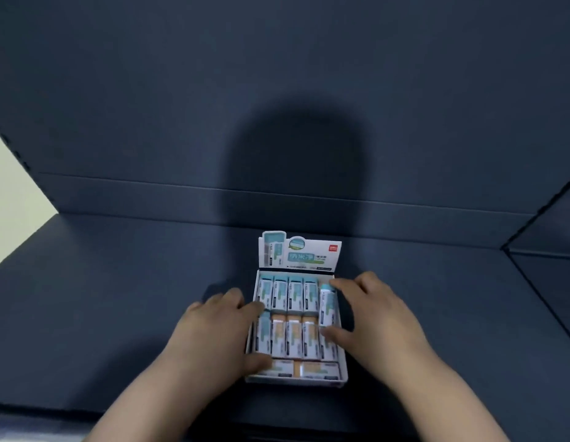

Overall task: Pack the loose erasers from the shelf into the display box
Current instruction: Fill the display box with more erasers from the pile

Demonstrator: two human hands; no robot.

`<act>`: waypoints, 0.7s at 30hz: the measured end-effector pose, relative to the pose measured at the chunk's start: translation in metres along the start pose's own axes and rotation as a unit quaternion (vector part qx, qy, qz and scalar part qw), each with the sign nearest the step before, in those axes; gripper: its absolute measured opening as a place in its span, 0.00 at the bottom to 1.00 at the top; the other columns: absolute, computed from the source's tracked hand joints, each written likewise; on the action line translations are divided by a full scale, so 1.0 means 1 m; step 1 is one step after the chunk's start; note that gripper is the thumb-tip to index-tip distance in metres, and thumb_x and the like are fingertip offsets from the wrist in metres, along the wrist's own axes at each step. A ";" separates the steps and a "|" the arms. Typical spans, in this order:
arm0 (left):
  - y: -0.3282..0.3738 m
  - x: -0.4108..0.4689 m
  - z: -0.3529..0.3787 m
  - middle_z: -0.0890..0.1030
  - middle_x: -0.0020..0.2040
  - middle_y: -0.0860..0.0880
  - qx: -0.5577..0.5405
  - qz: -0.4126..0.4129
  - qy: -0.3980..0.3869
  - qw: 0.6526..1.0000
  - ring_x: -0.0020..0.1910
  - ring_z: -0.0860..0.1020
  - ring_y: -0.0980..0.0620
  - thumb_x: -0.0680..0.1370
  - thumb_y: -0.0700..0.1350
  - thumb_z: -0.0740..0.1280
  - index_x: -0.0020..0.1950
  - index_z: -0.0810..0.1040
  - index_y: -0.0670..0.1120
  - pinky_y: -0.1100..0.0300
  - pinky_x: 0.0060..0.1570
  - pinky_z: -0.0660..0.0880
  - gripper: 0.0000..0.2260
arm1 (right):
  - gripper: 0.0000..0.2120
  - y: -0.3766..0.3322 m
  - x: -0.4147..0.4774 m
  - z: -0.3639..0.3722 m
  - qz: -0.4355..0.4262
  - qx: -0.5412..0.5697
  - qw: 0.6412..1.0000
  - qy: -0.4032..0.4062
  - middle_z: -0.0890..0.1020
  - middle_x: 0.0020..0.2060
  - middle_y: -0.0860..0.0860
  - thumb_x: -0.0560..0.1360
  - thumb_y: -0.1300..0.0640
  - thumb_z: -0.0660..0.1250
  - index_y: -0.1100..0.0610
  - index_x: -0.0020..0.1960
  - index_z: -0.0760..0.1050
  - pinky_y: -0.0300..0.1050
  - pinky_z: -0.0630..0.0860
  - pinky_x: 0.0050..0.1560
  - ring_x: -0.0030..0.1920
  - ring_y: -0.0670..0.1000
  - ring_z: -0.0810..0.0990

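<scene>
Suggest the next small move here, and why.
Probably the right hand presses the teal eraser down into the back-right gap: it sits raised above its flush neighbours, pinched end to end; left hand rests on the display box's left side.

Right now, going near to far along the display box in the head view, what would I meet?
Near first: sideways erasers → orange-banded erasers → blue-capped erasers → upright header card → shelf back wall.
</scene>
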State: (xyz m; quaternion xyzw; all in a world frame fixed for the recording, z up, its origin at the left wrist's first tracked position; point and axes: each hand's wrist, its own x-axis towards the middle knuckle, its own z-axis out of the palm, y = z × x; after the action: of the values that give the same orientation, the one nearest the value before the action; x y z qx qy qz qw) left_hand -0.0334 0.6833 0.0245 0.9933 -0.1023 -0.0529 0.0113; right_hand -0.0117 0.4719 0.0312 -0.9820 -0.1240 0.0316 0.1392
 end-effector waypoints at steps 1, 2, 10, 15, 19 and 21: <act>-0.002 0.000 0.001 0.66 0.62 0.55 0.004 0.015 0.002 1.000 0.62 0.68 0.54 0.72 0.66 0.62 0.72 0.59 0.58 0.59 0.58 0.65 0.32 | 0.33 -0.002 0.001 -0.001 0.007 -0.014 1.000 -0.005 0.66 0.55 0.45 0.71 0.39 0.66 0.41 0.71 0.57 0.40 0.69 0.56 0.59 0.47 0.68; -0.003 0.001 0.001 0.66 0.61 0.55 0.005 0.028 0.008 1.000 0.61 0.68 0.54 0.72 0.65 0.63 0.71 0.60 0.58 0.59 0.57 0.65 0.30 | 0.32 -0.005 0.002 -0.002 0.013 -0.023 1.000 -0.009 0.66 0.55 0.45 0.71 0.39 0.66 0.41 0.71 0.57 0.41 0.68 0.56 0.60 0.47 0.68; -0.004 0.002 0.007 0.67 0.60 0.54 -0.035 0.074 0.027 0.996 0.60 0.69 0.54 0.75 0.61 0.62 0.72 0.60 0.57 0.59 0.58 0.66 0.27 | 0.29 -0.019 0.016 -0.003 0.053 -0.079 0.994 -0.053 0.66 0.60 0.50 0.74 0.47 0.65 0.44 0.72 0.59 0.46 0.68 0.60 0.63 0.52 0.67; -0.005 0.000 0.009 0.67 0.60 0.55 -0.077 0.077 0.033 0.993 0.58 0.70 0.55 0.76 0.58 0.61 0.71 0.62 0.57 0.61 0.55 0.66 0.24 | 0.24 -0.023 0.020 0.005 0.073 -0.089 0.992 -0.049 0.68 0.59 0.50 0.75 0.51 0.64 0.47 0.69 0.64 0.46 0.69 0.57 0.61 0.52 0.69; -0.005 -0.001 0.009 0.67 0.60 0.55 -0.101 0.079 0.036 0.991 0.58 0.71 0.55 0.76 0.57 0.62 0.70 0.63 0.56 0.62 0.54 0.67 0.23 | 0.23 -0.025 0.020 0.008 0.078 -0.093 0.992 -0.040 0.68 0.59 0.50 0.76 0.50 0.62 0.48 0.70 0.64 0.46 0.69 0.55 0.61 0.53 0.70; -0.005 -0.001 0.008 0.68 0.60 0.55 -0.108 0.076 0.033 0.991 0.58 0.71 0.55 0.76 0.56 0.62 0.70 0.63 0.55 0.62 0.54 0.68 0.23 | 0.23 -0.025 0.019 0.010 0.077 -0.092 0.992 -0.046 0.68 0.60 0.50 0.77 0.47 0.61 0.48 0.70 0.62 0.47 0.69 0.57 0.61 0.53 0.69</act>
State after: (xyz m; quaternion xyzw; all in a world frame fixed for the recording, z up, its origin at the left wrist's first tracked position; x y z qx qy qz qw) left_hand -0.0343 0.6882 0.0163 0.9768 -0.1707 -0.0302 0.1256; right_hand -0.0003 0.5023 0.0284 -0.9947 -0.0565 0.0759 0.0395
